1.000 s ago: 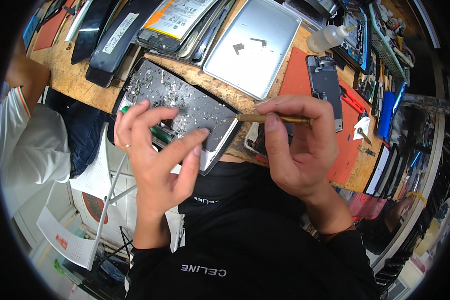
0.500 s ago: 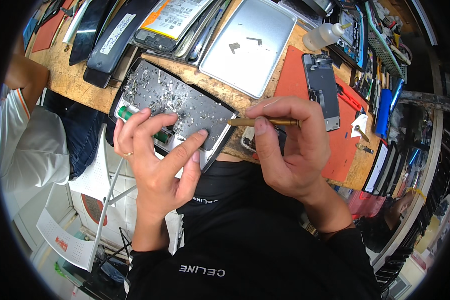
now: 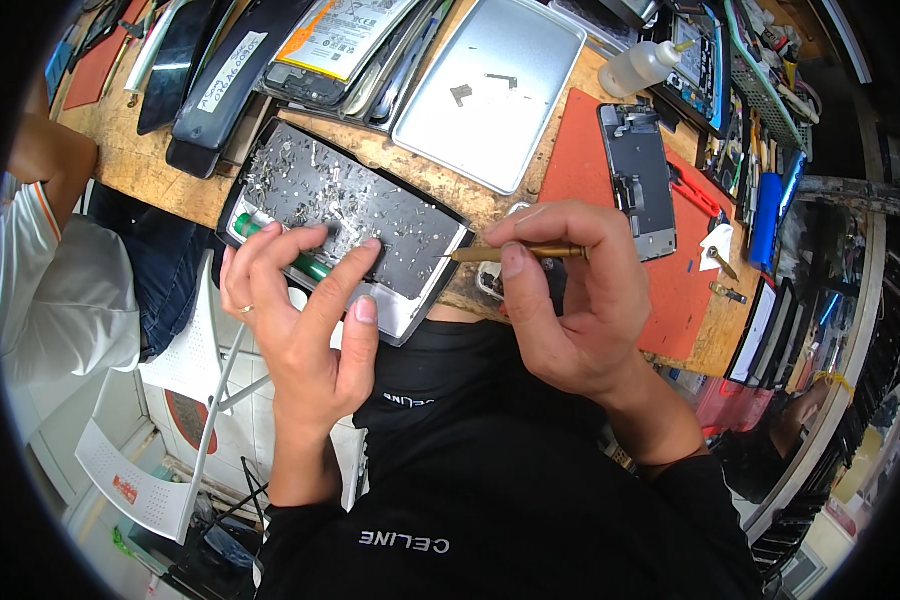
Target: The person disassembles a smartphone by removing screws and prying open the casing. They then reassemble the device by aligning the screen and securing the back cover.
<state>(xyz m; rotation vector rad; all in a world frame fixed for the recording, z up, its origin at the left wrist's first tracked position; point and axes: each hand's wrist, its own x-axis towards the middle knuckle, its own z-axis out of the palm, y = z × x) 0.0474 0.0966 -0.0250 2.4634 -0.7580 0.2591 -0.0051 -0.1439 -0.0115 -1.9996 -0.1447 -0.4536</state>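
Observation:
A dark shallow box [image 3: 404, 230] is strewn with several small screws and metal bits. My left hand [image 3: 315, 335] rests over it, fingers spread, index fingertip on the dark surface; a green cylinder [image 3: 247, 225] lies partly under its fingers. My right hand [image 3: 580, 305] grips a slim brass-coloured screwdriver [image 3: 550, 249], its thin tip pointing left just at the box's right side. Behind that hand, a small opened device [image 3: 490, 282] is mostly hidden.
Behind are a metal tray [image 3: 490, 140], stacked phones [image 3: 325, 80] and a plastic bottle [image 3: 630, 72]. At right, a dark phone part [image 3: 638, 175] and red pliers [image 3: 695, 195] lie on an orange mat [image 3: 590, 140]. A person's arm [image 3: 60, 150] is at far left.
My right hand has moved left and slightly down with the screwdriver. My left index finger has shifted up and left over the bits, and the thumb has moved left.

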